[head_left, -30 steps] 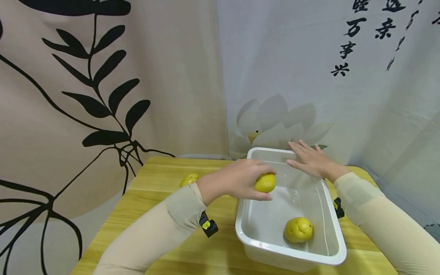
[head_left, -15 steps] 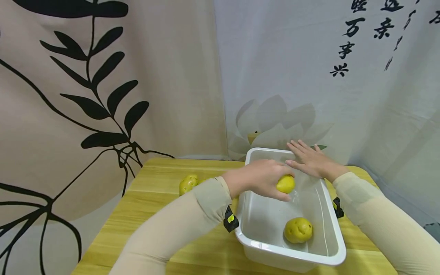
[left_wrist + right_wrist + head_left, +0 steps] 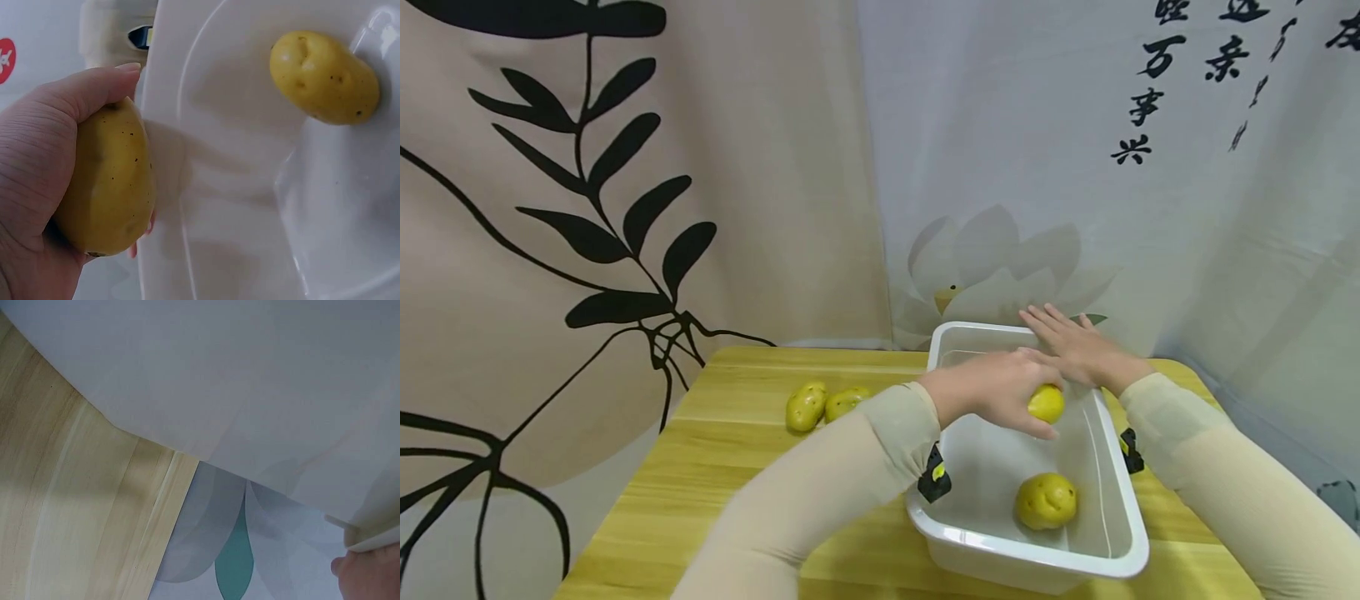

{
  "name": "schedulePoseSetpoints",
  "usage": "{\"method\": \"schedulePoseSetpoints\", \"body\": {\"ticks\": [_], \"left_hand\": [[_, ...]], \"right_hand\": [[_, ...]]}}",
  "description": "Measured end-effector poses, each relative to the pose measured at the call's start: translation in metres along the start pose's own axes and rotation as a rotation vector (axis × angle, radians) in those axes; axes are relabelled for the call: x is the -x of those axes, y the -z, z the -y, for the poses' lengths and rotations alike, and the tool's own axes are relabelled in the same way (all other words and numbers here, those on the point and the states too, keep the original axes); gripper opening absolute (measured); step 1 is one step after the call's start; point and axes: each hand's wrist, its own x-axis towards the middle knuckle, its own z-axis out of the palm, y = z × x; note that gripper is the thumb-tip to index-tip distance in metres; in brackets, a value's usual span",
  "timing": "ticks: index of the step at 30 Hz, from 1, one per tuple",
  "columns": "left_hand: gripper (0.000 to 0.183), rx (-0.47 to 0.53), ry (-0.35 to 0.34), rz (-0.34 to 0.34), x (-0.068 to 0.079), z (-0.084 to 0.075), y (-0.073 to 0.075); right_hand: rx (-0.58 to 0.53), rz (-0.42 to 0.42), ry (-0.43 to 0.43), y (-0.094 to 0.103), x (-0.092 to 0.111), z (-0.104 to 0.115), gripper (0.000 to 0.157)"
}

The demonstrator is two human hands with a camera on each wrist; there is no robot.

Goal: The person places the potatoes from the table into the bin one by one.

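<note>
My left hand point(image 3: 996, 387) grips a yellow potato point(image 3: 1047, 403) over the far part of a white plastic tub point(image 3: 1022, 546). In the left wrist view, thumb and palm wrap that potato point(image 3: 112, 181) beside the tub's rim. Another potato point(image 3: 1047, 501) lies on the tub's floor near its front right. My right hand point(image 3: 1078, 346) rests at the far right corner of the rim, fingers stretched out. Only a bit of the right hand point(image 3: 375, 575) shows in the right wrist view, by the rim. The left hand partly overlaps the right one in the head view.
Two more potatoes, one on the left point(image 3: 806, 407) and one beside it point(image 3: 847, 402), lie on the wooden table point(image 3: 760, 475) left of the tub. A printed curtain point(image 3: 775, 167) hangs right behind the table's far edge.
My left hand has carried its potato rightward, from the tub's left rim to near the right hand. The two table potatoes have come into fuller view. The right hand stays at the rim.
</note>
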Motion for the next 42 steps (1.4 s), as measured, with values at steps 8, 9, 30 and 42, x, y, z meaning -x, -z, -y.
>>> {"method": "schedulePoseSetpoints", "body": {"ticks": [8,9,30,42], "left_hand": [[0.061,0.04,-0.034,0.042,-0.019,-0.009,-0.017],[0.062,0.04,-0.031,0.05,-0.021,-0.01,-0.019],[0.065,0.155,0.063,0.16,-0.044,-0.011,-0.054],[0.05,0.267,0.043,0.271,-0.046,-0.013,-0.063]], "right_hand": [[-0.004,-0.006,0.007,-0.001,0.0,-0.001,0.075],[-0.006,-0.014,0.009,-0.002,0.001,-0.001,0.075],[-0.019,-0.018,-0.002,0.002,0.0,0.004,0.073],[-0.037,-0.018,0.01,0.001,0.0,0.004,0.071]]}}
